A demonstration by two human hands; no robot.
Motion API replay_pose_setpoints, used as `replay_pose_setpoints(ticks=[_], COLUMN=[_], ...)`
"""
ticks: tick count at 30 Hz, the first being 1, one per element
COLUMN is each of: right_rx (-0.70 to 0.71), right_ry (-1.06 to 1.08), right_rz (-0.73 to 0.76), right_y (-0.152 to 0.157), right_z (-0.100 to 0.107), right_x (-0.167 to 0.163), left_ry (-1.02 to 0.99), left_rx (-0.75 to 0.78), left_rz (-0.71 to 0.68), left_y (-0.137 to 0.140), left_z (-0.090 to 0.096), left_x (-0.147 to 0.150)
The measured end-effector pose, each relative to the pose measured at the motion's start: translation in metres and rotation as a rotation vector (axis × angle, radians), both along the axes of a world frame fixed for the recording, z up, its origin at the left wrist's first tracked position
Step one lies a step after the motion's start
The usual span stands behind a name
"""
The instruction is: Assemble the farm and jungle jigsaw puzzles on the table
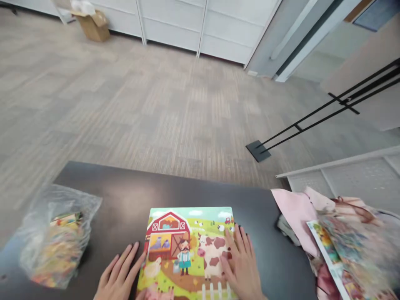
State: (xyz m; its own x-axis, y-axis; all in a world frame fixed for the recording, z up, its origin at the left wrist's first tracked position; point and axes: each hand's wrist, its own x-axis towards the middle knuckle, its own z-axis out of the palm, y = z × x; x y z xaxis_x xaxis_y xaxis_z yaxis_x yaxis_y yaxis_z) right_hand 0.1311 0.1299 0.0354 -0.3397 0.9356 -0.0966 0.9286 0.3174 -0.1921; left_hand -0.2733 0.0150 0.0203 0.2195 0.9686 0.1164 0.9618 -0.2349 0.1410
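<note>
A flat farm-picture board [187, 254] lies on the dark table [125, 187] before me. It shows a red barn, a farmer with a bucket, a cow and a white fence; its lower edge runs out of view. My left hand [120, 273] rests at the board's left edge, fingers stretched out and their tips on or beside it. Across from it, my right hand [243, 262] lies flat over the right edge, its thumb and fingers on the cow side. Neither hand grips anything.
At the left, a clear plastic bag [62, 241] holds colourful pieces. Pink cloth [296, 212], another printed board [331, 258] and a plastic bag [365, 246] are heaped on the right. Beyond the table stand a black metal stand [258, 151] and a cardboard box [93, 27].
</note>
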Motion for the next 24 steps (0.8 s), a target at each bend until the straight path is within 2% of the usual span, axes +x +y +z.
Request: replay_pose_setpoints(ticks=[2, 5, 12, 17, 24], right_rx=[-0.01, 0.0, -0.017, -0.053, 0.049], right_ry=[-0.026, -0.036, -0.073, -0.086, -0.022], right_rz=[0.009, 0.012, -0.001, -0.013, 0.019], right_y=[0.0, 0.001, 0.005, 0.006, -0.001], right_z=[0.004, 0.009, 0.012, 0.019, 0.011], right_x=[-0.007, -0.01, -0.011, -0.014, -0.01], left_ry=[0.01, -0.001, -0.033, -0.067, -0.014], left_rx=[-0.072, -0.115, -0.169, -0.209, -0.122], left_rz=[-0.016, -0.004, -0.006, 0.016, -0.021], left_y=[0.008, 0.011, 0.007, 0.01, 0.009], left_z=[0.02, 0.032, 0.026, 0.032, 0.031], left_x=[0.004, 0.008, 0.008, 0.01, 0.007])
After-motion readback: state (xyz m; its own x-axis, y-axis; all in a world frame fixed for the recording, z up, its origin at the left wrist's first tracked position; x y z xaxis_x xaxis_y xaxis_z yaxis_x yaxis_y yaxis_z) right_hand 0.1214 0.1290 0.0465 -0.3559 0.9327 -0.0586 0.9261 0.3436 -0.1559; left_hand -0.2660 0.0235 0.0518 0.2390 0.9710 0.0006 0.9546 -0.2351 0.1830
